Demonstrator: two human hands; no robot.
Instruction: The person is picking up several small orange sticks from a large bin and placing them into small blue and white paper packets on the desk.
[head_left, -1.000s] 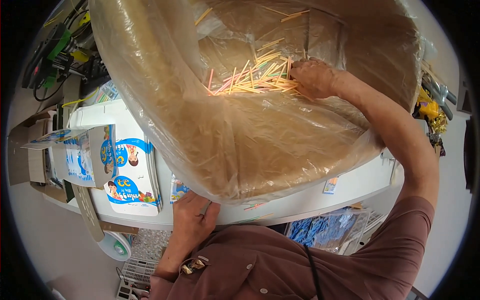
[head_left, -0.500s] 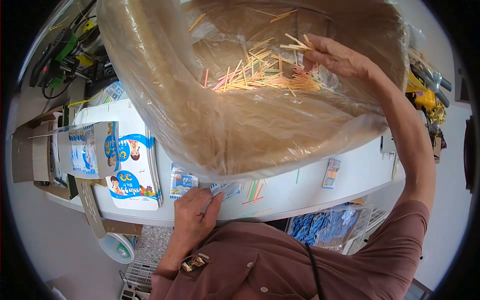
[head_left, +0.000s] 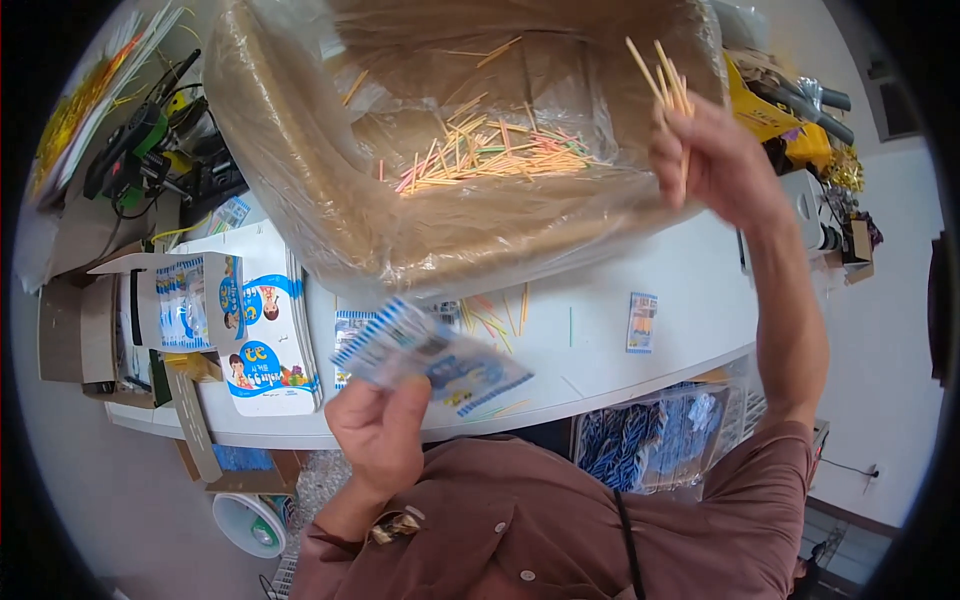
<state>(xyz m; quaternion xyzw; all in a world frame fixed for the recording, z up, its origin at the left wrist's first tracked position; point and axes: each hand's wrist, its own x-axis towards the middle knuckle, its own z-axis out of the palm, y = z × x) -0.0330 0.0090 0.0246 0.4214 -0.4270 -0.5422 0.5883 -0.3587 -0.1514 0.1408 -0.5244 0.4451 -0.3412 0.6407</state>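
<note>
My left hand [head_left: 378,432] pinches a small clear plastic packet [head_left: 455,365] with blue-striped ends, lifted above the table edge and slightly blurred. In my right hand [head_left: 725,160], the fingers close round several thin pale-yellow sticks [head_left: 668,85], which point upward beside the right wall of a box. That large brown box [head_left: 330,215], lined with clear plastic, holds a loose pile of thin sticks [head_left: 500,155] in yellow, pink and green. More coloured sticks [head_left: 487,325] lie on the table between the box and my left hand.
Stacked printed cards [head_left: 270,385] lie on the left, beside an open carton of packets [head_left: 182,305]. One packet [head_left: 642,322] is on the white table [head_left: 690,290] at right. Below the edge sits a bag of blue-and-white twisted pieces [head_left: 645,440]; a white bin [head_left: 245,525] stands lower left.
My right hand has risen from the box toward the right, carrying the sticks. My left hand has lifted the packet off the table. The view has shifted a little.
</note>
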